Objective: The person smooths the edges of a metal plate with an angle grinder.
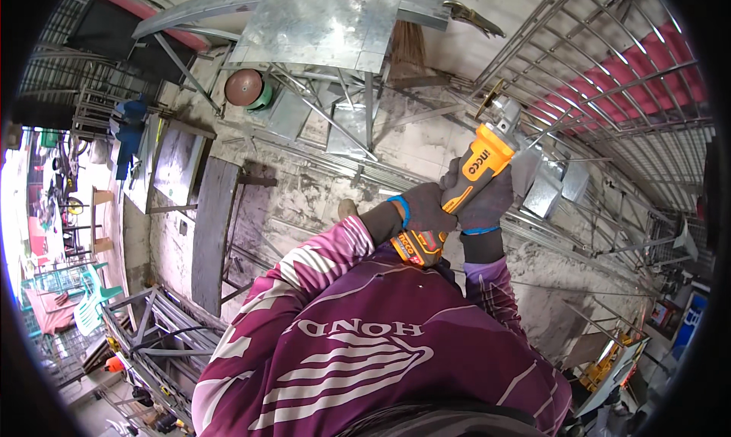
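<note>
A yellow and black cordless angle grinder (486, 155) is held up in front of my chest, its head and thin disc (491, 96) pointing away to the far right. My left hand (421, 207), in a dark glove with a blue cuff edge, is closed round the rear of its handle just above the battery (417, 247). Further forward, my right hand (489, 202), gloved alike, wraps the grinder's body. Beyond the disc stands a welded metal bar grille (601, 64); whether the disc touches it I cannot tell.
A sheet-metal-topped bench (320, 22) stands ahead. Beneath it are a round brown-topped green container (245, 89) and metal sheets. Long metal bars lie across the concrete floor. A dark wooden plank (215, 235) is at left, with a rack of metal tubes (171, 323) nearer me.
</note>
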Action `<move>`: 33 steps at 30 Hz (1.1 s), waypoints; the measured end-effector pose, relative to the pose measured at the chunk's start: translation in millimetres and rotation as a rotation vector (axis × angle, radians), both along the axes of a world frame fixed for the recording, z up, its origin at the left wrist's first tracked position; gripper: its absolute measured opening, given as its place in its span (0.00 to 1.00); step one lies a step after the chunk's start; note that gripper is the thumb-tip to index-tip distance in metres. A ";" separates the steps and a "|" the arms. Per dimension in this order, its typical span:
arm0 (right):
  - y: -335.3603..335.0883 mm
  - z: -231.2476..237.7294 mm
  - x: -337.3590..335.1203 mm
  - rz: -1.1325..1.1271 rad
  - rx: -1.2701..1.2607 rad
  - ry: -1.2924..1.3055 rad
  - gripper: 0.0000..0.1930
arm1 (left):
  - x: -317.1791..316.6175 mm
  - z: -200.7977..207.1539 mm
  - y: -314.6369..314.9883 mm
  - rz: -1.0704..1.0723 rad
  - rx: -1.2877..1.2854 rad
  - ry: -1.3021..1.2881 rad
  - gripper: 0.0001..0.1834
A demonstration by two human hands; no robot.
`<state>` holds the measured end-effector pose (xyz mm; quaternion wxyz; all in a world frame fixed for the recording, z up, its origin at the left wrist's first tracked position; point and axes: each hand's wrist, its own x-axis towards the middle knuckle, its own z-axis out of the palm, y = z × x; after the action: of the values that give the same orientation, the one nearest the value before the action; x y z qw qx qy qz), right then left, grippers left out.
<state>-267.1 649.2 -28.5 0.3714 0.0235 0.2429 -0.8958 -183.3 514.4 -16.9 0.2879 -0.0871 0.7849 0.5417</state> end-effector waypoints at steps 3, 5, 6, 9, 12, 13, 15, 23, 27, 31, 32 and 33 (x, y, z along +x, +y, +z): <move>1.8 -1.6 -1.3 0.010 -0.026 0.050 0.36 | 1.1 -2.3 9.6 0.034 -0.011 0.033 0.24; 3.4 -1.7 -0.6 0.004 -0.061 -0.010 0.35 | 1.6 -3.6 12.5 0.039 -0.028 0.061 0.24; 4.4 -1.7 0.0 -0.004 -0.039 -0.010 0.35 | 1.7 -4.2 13.0 0.034 -0.048 0.063 0.23; 7.2 -1.9 1.6 -0.018 0.016 0.027 0.35 | 1.7 -6.4 13.3 0.023 -0.044 0.050 0.24; 9.5 -3.4 1.1 0.009 -0.007 0.033 0.36 | 2.7 -8.2 18.3 0.051 -0.059 0.068 0.23; 10.3 -4.1 0.2 0.011 -0.024 0.018 0.36 | 3.7 -8.4 21.2 0.052 -0.064 0.069 0.23; 11.2 -5.9 -2.9 0.043 -0.092 0.066 0.38 | 5.2 -8.0 26.1 0.109 -0.027 0.126 0.24; 14.9 -6.7 -2.8 0.059 0.000 0.058 0.36 | 3.0 5.4 24.2 0.059 -0.115 0.085 0.27; 11.4 3.7 -3.5 0.000 0.078 -0.049 0.32 | 2.0 7.5 29.4 0.095 -0.130 -0.028 0.33; 11.3 12.3 -5.5 0.003 0.173 -0.094 0.32 | 3.1 0.1 35.4 0.113 -0.060 -0.024 0.32; 11.5 12.8 -6.1 0.031 0.123 -0.050 0.33 | 2.2 -2.1 35.5 0.124 -0.056 0.011 0.32; 12.9 12.2 -5.5 0.056 0.068 -0.017 0.33 | 2.4 -4.2 36.1 0.124 -0.084 0.012 0.31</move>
<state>-272.6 662.2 -16.3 0.3973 0.0368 0.2707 -0.8761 -180.9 550.6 -21.1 0.2452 -0.1442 0.8017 0.5257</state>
